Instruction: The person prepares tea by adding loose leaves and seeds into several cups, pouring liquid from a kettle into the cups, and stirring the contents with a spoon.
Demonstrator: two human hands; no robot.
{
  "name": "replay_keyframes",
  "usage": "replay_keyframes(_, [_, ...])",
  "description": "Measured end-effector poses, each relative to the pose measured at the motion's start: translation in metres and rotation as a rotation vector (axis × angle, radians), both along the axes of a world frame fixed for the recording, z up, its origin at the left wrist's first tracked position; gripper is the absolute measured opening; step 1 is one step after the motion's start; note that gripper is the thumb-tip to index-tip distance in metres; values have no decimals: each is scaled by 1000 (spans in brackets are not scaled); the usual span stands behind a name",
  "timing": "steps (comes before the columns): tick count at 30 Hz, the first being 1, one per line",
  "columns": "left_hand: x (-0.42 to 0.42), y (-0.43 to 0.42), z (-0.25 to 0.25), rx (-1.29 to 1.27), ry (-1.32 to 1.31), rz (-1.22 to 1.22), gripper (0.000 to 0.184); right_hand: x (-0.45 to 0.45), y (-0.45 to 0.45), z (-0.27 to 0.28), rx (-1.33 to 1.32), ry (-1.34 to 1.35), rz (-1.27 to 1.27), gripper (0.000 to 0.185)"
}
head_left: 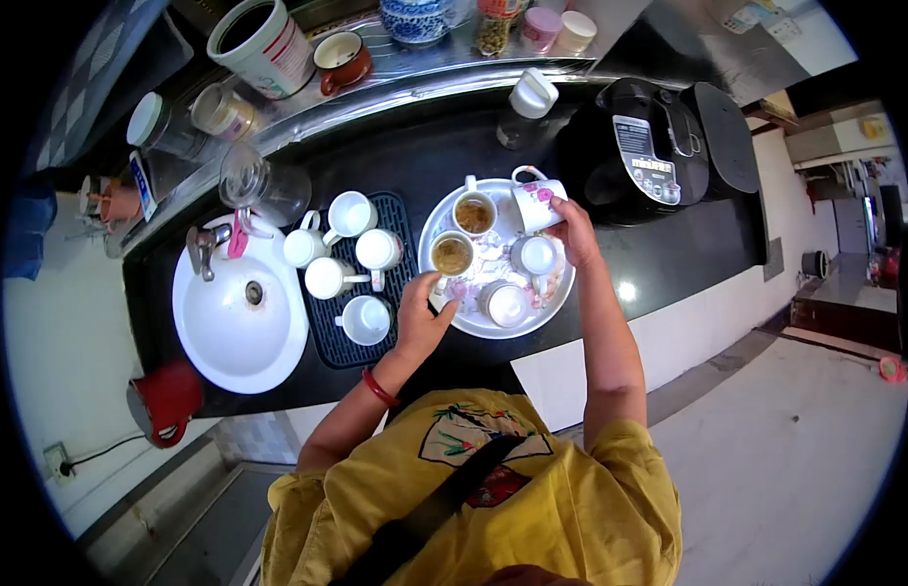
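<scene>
My right hand [574, 234] is closed on a white mug with pink flowers [535, 207], which is tilted over the right rim of a round metal tray [563, 298]. My left hand [423, 314] is at the tray's left edge, its fingers closed at the handle of a mug holding a brown drink [451, 254]. Just behind that one stands a second mug with brown drink [474, 213]. Two white cups, one in the middle right [537, 256] and one at the front [505, 305], share the tray.
Several white mugs, including one at the front [364, 320], stand on a dark drying mat [327, 337]. Left of it is a white sink [220, 332] with a glass jug [264, 184] behind. A black appliance [635, 156] and a lidded bottle [527, 107] stand at the back right.
</scene>
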State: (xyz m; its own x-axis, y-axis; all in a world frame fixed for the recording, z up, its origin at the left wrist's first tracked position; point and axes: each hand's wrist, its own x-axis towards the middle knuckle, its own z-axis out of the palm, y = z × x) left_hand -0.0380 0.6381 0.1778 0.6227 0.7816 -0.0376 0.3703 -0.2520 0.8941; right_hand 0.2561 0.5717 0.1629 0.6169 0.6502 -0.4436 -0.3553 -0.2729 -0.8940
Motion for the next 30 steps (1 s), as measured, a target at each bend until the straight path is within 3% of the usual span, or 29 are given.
replay_keyframes(2, [25, 9, 12, 200, -49, -99, 59, -4, -6, 4, 146, 280, -13, 45])
replay_keyframes(6, [86, 23, 38, 254, -84, -194, 82, -16, -8, 14, 219, 359, 37, 40])
replay_keyframes(7, [99, 25, 40, 157, -92, -216, 86, -22, -7, 17, 285, 453, 29, 39])
replay_keyframes(14, [151, 15, 38, 321, -59, -83, 76, -12, -1, 20, 350, 564, 105, 37])
replay_keyframes(16, [166, 18, 32, 351, -188, -86, 72, 3, -6, 19, 332, 538, 139, 40])
replay_keyframes(18, [179, 21, 29, 309, -165, -91, 69, 17, -15, 22, 22, 308, 187, 42])
replay_keyframes(20, [189, 24, 28, 461, 6, -132, 66, 24, -32, -1, -15, 202, 118, 41])
replay_keyframes(22, [199, 24, 30, 420, 90, -117, 63, 25, -59, -34, -127, -79, 97, 39])
replay_keyframes(24, [205, 26, 29, 398, 312, -196, 66, 3, -87, -56, -182, -225, 184, 37])
replay_keyframes(26, [212, 24, 18, 427, 334, -207, 66, -24, -103, -50, -281, -484, 339, 37])
replay_keyframes(30, [219, 19, 4, 546, 424, -283, 64, -50, -101, -33, -362, -641, 535, 41])
